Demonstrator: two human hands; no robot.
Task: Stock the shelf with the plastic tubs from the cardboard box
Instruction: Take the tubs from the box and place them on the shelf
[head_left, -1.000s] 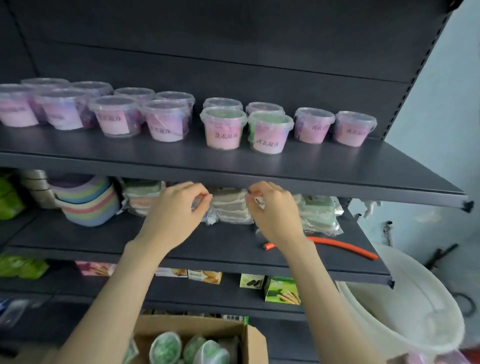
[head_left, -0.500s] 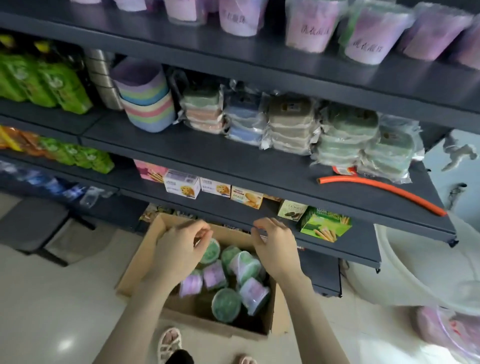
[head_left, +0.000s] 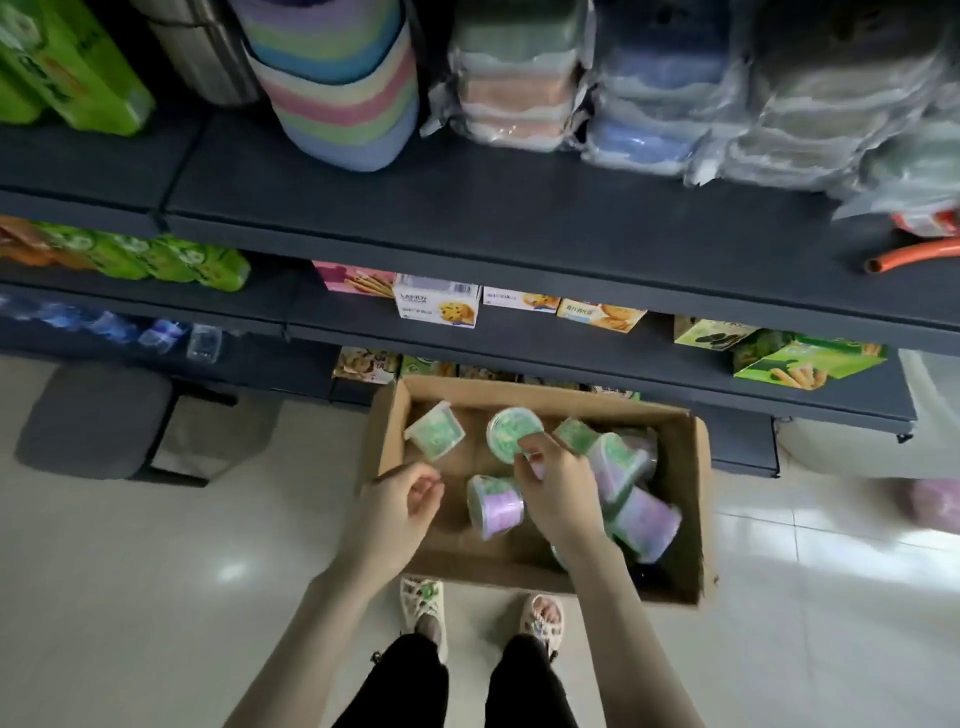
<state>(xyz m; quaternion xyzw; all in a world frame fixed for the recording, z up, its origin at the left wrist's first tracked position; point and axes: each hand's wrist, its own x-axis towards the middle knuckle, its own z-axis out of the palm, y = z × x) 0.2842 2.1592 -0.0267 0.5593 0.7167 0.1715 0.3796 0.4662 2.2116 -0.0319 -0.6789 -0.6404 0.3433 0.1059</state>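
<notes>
A second ago our hands were up at the shelves; now they are down at the cardboard box (head_left: 693, 519) on the floor. Our left hand (head_left: 400, 512) hangs loosely curled and empty over the box's left wall. Our right hand (head_left: 558, 493) reaches inside, fingertips at the rim of an upright green-lidded tub (head_left: 511, 431); we cannot tell whether they grip it. Other tubs (head_left: 493, 506) lie tipped around it, so we judge a fresh pick-up is starting.
</notes>
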